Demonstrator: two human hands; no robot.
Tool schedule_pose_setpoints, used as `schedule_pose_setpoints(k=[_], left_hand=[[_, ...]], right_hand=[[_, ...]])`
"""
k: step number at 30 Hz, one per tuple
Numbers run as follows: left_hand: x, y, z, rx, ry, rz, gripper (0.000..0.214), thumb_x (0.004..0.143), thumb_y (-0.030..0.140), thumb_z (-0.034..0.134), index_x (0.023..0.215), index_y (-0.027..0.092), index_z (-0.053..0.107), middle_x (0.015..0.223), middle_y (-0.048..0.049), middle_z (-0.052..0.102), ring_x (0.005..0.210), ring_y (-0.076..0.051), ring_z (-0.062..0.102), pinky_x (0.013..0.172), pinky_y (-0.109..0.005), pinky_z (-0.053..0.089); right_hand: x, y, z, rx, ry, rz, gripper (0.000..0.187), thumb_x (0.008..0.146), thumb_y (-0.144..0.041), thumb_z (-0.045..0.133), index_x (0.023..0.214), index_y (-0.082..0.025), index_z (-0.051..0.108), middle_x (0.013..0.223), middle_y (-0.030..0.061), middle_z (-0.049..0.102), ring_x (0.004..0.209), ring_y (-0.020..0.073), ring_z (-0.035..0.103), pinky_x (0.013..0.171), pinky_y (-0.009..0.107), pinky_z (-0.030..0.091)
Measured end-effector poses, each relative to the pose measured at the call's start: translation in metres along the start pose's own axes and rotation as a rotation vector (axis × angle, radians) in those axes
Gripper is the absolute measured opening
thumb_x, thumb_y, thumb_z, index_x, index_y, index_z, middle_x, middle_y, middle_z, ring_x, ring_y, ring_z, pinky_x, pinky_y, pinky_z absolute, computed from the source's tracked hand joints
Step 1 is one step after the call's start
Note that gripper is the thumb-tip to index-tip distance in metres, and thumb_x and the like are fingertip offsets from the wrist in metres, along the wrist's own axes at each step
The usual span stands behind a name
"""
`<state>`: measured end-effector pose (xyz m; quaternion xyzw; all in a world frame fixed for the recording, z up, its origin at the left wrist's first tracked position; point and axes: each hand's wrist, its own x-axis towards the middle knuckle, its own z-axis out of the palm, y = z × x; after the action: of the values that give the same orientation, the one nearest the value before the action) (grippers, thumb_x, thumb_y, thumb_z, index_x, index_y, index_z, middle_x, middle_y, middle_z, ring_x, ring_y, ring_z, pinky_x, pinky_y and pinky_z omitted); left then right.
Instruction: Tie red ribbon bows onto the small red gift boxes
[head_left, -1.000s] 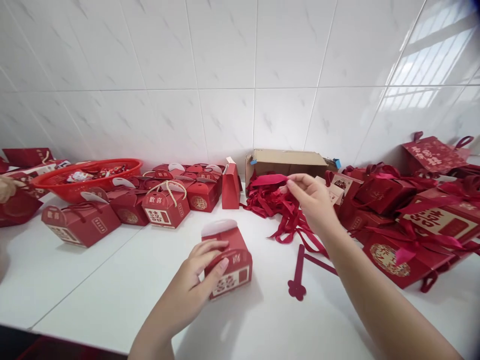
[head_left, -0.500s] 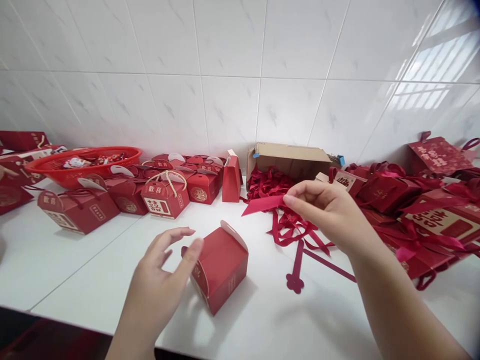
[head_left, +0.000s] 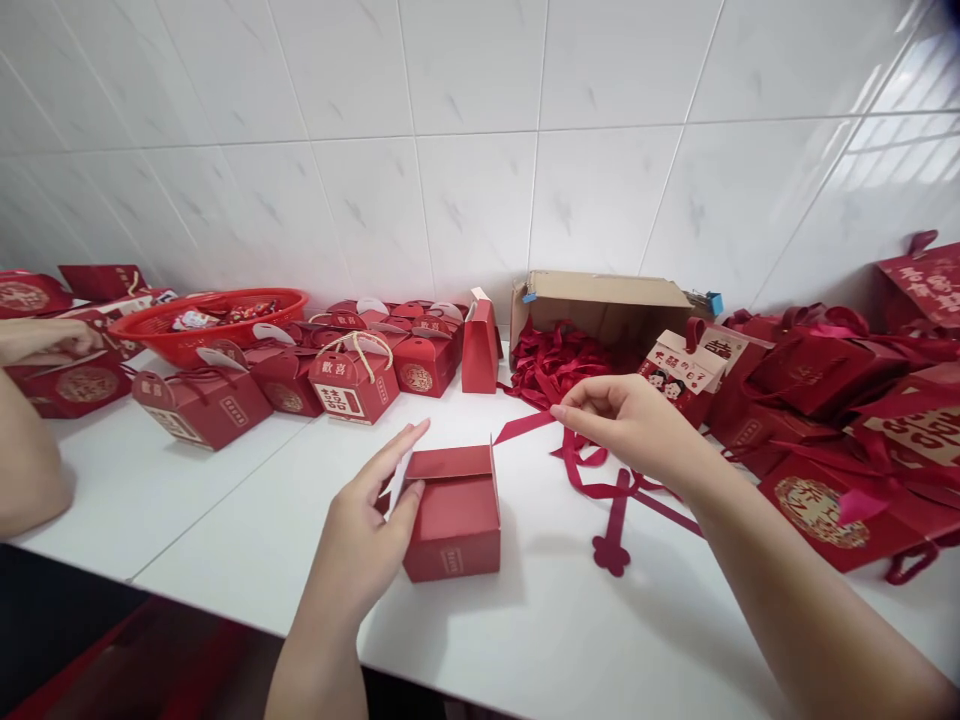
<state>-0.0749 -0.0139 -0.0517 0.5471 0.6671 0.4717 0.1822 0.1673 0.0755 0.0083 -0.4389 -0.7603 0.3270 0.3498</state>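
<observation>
My left hand point(head_left: 360, 520): fingers spread against the box point(head_left: 454, 510). Right hand point(head_left: 637, 425): pinching a ribbon point(head_left: 525, 425). Risk: ribbon snags in the pile point(head_left: 559, 360), dragging others along.

Plain red box point(head_left: 454, 515), red ribbon point(head_left: 525, 425), white tiled wall point(head_left: 480, 150)

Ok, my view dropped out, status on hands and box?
Left hand steadying red box. Right hand pinching red ribbon. Ribbon pile behind box.

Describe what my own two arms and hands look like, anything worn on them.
The left hand and right hand are bare: no gloves, rings, watch or bracelets visible. Both forearms are uncovered to the frame's bottom edge, with no sleeve showing. Fingernails look short and unpainted.
</observation>
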Motion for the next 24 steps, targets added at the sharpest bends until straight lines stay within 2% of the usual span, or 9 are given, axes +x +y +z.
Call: schedule_pose_setpoints(k=[4, 6, 11, 15, 19, 24], left_hand=[[0.002, -0.002, 0.002, -0.067, 0.221, -0.080, 0.050, 0.075, 0.030, 0.061, 0.125, 0.035, 0.055, 0.124, -0.0016, 0.062, 0.114, -0.024, 0.058, 0.091, -0.037, 0.050], [0.002, 0.000, 0.004, -0.120, 0.274, -0.102, 0.049, 0.076, 0.028, 0.060, 0.124, 0.033, 0.055, 0.121, -0.0031, 0.064, 0.112, -0.024, 0.059, 0.091, -0.038, 0.051], [-0.001, 0.009, 0.007, -0.231, 0.250, -0.078, 0.045, 0.074, 0.025, 0.062, 0.119, 0.028, 0.056, 0.120, -0.0054, 0.063, 0.114, -0.024, 0.058, 0.094, -0.037, 0.049], [0.000, 0.010, 0.012, -0.162, 0.296, -0.051, 0.038, 0.073, 0.031, 0.067, 0.110, 0.026, 0.060, 0.120, -0.0055, 0.063, 0.116, -0.024, 0.056, 0.098, -0.036, 0.046], [0.002, 0.007, 0.018, -0.041, 0.369, -0.074, 0.034, 0.073, 0.036, 0.067, 0.106, 0.028, 0.061, 0.116, -0.0036, 0.064, 0.113, -0.024, 0.057, 0.095, -0.037, 0.047], [0.002, 0.004, 0.020, -0.008, 0.344, -0.058, 0.034, 0.073, 0.033, 0.067, 0.106, 0.030, 0.060, 0.116, -0.0018, 0.064, 0.110, -0.023, 0.058, 0.093, -0.036, 0.048]], right_hand=[[-0.003, -0.003, 0.005, 0.015, -0.033, 0.002, 0.022, 0.075, -0.036, 0.061, 0.064, -0.017, 0.062, 0.048, -0.0042, 0.041, 0.042, 0.0069, 0.030, 0.040, 0.021, 0.024], [-0.005, -0.004, 0.006, 0.013, -0.062, 0.012, 0.021, 0.076, -0.035, 0.059, 0.065, -0.016, 0.062, 0.049, -0.0045, 0.040, 0.043, 0.0068, 0.030, 0.040, 0.021, 0.023], [-0.011, -0.011, 0.006, -0.001, -0.099, 0.026, 0.021, 0.078, -0.034, 0.056, 0.068, -0.016, 0.061, 0.051, -0.0042, 0.042, 0.045, 0.0074, 0.033, 0.043, 0.021, 0.027], [-0.013, -0.014, 0.008, -0.008, -0.102, 0.027, 0.019, 0.078, -0.033, 0.056, 0.068, -0.017, 0.061, 0.052, -0.0036, 0.045, 0.047, 0.0085, 0.036, 0.045, 0.022, 0.031], [-0.013, -0.013, 0.011, -0.017, -0.118, 0.029, 0.018, 0.077, -0.032, 0.056, 0.067, -0.018, 0.061, 0.050, -0.0044, 0.043, 0.046, 0.0084, 0.036, 0.044, 0.022, 0.030], [-0.013, -0.013, 0.015, -0.028, -0.124, 0.029, 0.018, 0.077, -0.031, 0.056, 0.066, -0.018, 0.060, 0.047, -0.0054, 0.042, 0.044, 0.0075, 0.035, 0.043, 0.020, 0.029]])
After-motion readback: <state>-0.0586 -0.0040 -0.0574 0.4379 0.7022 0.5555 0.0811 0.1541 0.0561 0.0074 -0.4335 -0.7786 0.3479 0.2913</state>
